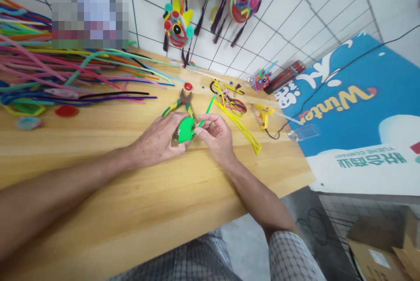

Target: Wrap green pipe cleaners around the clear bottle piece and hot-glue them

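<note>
My left hand (160,139) is wrapped round a small clear round object whose face carries a bright green piece (186,129). To the right of it, my right hand (216,135) pinches a thin green strip (210,105) between thumb and fingers; the strip sticks up past the fingertips, and its lower end reaches the green piece. Pliers with green and yellow handles (182,99) lie just beyond my left hand, jaws pointing away, their handles partly covered by the hand.
Many coloured fuzzy sticks (88,71) cover the back left of the table (131,211). Yellow sticks (241,128) and a yellow glue gun (264,114) with its cord lie right. Decorated masks (177,28) hang behind. A red cap (188,86) sits beyond the pliers.
</note>
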`<state>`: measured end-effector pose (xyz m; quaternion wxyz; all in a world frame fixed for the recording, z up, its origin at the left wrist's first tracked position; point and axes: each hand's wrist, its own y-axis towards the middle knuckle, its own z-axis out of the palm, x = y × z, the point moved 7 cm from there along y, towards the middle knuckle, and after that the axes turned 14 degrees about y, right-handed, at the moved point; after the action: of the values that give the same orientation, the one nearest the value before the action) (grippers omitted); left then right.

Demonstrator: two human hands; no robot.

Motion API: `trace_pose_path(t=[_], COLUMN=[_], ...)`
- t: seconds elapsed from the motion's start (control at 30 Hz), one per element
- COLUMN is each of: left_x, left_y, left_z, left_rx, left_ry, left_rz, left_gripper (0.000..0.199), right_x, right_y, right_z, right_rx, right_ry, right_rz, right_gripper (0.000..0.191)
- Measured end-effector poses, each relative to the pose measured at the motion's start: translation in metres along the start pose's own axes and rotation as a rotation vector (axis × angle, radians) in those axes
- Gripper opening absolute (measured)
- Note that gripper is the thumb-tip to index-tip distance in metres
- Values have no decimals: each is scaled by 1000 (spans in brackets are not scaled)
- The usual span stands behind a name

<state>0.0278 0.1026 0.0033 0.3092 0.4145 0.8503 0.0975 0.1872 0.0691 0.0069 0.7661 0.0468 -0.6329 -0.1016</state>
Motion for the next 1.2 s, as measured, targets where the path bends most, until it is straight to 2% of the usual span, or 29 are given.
trace_pose_path(t=[0.37, 0.67, 0.97, 1.2], left_x=[-2, -1, -1, -1], left_y=[-1, 1, 0, 1], left_z=[0, 1, 1, 0], left_rx=[-28, 35, 22, 29], left_ry=[11, -30, -24, -53], left_rz=[49, -7, -5, -15], left_gripper=[57, 60, 60, 58], right_x=[-2, -6, -4, -10], right_y=[1, 5, 8, 8], right_z=[2, 0, 2, 0], right_rx=[13, -16, 55, 13], right_ry=[-38, 1, 28, 2], right_rz=[3, 37, 77, 57], right_gripper=[41, 46, 47, 47])
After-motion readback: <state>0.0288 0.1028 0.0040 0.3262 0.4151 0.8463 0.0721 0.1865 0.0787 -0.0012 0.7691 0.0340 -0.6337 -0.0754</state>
